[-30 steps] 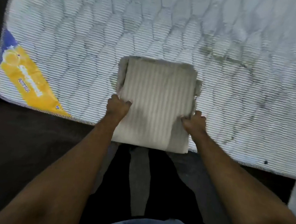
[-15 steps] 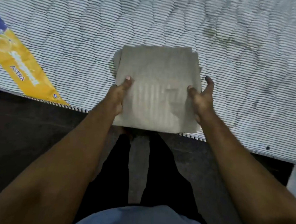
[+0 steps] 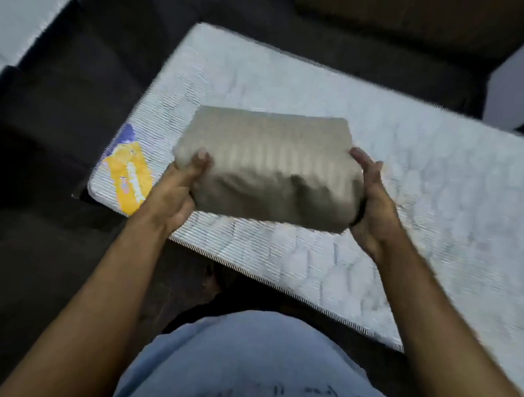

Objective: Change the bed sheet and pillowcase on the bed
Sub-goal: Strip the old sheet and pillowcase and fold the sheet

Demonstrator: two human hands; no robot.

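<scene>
Below, the bare mattress [image 3: 395, 183] lay on a dark floor [image 3: 38, 182]; above its near edge a folded beige sheet [image 3: 266, 167] was held up, the left hand [image 3: 174, 192] gripping one end, the right hand [image 3: 373, 206] cupping the other.

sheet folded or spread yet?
Folded: the beige sheet is a compact bundle held between the left hand and right hand, above the bare mattress.

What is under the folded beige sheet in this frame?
Beneath the folded beige sheet, gripped by the left hand and right hand, lies the bare quilted mattress. The stretch of mattress directly behind the bundle is covered, and so are the fingers underneath.
</scene>
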